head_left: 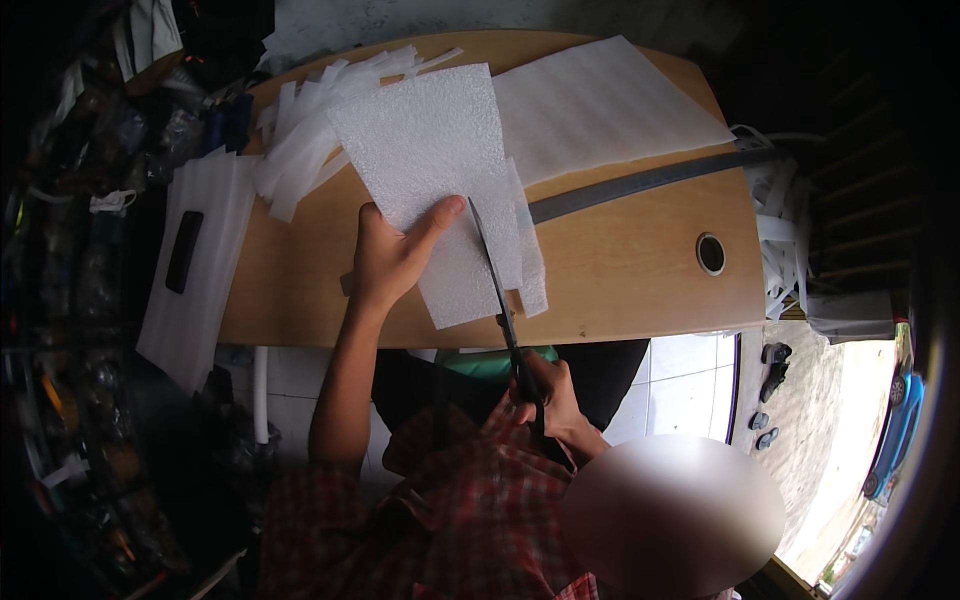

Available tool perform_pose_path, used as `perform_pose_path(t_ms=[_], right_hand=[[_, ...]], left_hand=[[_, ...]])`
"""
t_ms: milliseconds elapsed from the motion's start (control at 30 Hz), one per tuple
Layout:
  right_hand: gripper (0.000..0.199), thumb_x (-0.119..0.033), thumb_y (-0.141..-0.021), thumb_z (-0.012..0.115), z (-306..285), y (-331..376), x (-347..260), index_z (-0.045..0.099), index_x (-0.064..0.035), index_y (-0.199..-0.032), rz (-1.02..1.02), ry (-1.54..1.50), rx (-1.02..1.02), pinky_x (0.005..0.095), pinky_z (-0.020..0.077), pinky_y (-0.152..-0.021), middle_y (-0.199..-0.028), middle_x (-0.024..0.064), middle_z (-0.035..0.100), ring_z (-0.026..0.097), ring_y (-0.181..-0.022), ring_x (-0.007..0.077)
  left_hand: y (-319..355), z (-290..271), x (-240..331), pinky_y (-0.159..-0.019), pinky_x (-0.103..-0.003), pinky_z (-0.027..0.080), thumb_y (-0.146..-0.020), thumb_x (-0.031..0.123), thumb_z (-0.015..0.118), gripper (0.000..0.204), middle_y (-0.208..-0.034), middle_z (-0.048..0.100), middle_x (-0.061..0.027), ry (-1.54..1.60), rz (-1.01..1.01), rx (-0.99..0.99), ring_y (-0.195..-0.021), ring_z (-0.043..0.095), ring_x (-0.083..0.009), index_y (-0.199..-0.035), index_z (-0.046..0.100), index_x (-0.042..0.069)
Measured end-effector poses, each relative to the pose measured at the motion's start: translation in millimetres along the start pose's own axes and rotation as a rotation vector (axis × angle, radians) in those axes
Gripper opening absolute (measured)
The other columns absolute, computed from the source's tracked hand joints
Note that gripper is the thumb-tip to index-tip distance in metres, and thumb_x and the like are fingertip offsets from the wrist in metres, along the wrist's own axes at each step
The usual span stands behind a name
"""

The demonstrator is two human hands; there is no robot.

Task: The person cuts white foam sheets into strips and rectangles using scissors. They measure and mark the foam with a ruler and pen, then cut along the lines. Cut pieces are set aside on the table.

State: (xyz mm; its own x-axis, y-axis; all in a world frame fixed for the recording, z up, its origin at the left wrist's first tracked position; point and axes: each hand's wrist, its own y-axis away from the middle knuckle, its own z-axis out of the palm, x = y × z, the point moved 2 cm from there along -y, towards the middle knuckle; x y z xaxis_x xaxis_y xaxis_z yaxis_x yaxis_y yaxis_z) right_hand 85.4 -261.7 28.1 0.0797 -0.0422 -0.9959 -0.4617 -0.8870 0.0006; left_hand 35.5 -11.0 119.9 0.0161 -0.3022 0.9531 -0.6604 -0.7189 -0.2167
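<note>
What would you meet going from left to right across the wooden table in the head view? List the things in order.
Black phone → pile of cut foam strips → left hand → scissors → round hole in the table

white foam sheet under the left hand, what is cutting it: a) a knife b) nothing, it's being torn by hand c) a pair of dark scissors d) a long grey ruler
c: the right hand holds a pair of dark scissors whose blades run along the right edge of the white foam sheet, while the left hand presses the sheet flat on the wooden table.
</note>
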Motion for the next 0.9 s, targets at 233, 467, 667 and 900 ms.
perform_pose_path(t_ms=[233, 467, 667, 900], right_hand=[[0.08, -0.08, -0.059, 0.07, -1.5, -0.8, 3.4, 0.054, -0.003, -0.076, 0.046, 0.038, 0.009, 0.0252, 0.0384, -0.046, -0.057, 0.0002, 0.052, 0.052, -0.049, 0.0093], [0.078, -0.078, -0.06, 0.072, 0.3, -8.9, -1.7, 0.055, -0.0037, -0.076, -0.027, -0.018, 0.014, 0.0243, 0.0375, -0.046, -0.057, 0.0006, 0.054, 0.051, -0.049, 0.0088], [0.082, -0.083, -0.061, 0.066, 3.3, -9.5, -4.6, 0.054, -0.0034, -0.078, 0.035, 0.007, 0.038, 0.0243, 0.0376, -0.046, -0.058, 0.0007, 0.054, 0.051, -0.05, 0.0086], [0.08, -0.08, -0.061, 0.068, 7.5, -16.6, 0.3, 0.055, -0.0036, -0.078, -0.032, -0.028, 0.085, 0.0251, 0.0379, -0.048, -0.059, -0.0005, 0.051, 0.05, -0.051, 0.0076]], left_hand=[[1.4, 1.7, 0.2, -0.069, -0.027, 0.05, -0.087, 0.022, 0.074, 0.028, -0.086, 0.07, -0.0075, 0.088, 0.049, 0.026, -0.078, 0.065, -0.0122, -0.095, 0.069, -0.004], [11.1, 9.0, -4.4, -0.063, -0.026, 0.051, -0.085, 0.021, 0.076, 0.029, -0.086, 0.07, -0.0071, 0.146, 0.001, -0.073, -0.075, 0.064, -0.0111, -0.098, 0.068, -0.003], [14.6, 12.5, -2.6, -0.054, -0.022, 0.049, -0.085, 0.019, 0.075, 0.027, -0.086, 0.069, -0.0058, 0.243, -0.068, -0.075, -0.07, 0.063, -0.0081, -0.101, 0.067, -0.002], [23.4, 22.7, -9.7, -0.054, -0.024, 0.049, -0.084, 0.017, 0.076, 0.028, -0.087, 0.068, -0.006, 0.299, -0.043, -0.101, -0.069, 0.062, -0.0088, -0.101, 0.066, -0.002]])
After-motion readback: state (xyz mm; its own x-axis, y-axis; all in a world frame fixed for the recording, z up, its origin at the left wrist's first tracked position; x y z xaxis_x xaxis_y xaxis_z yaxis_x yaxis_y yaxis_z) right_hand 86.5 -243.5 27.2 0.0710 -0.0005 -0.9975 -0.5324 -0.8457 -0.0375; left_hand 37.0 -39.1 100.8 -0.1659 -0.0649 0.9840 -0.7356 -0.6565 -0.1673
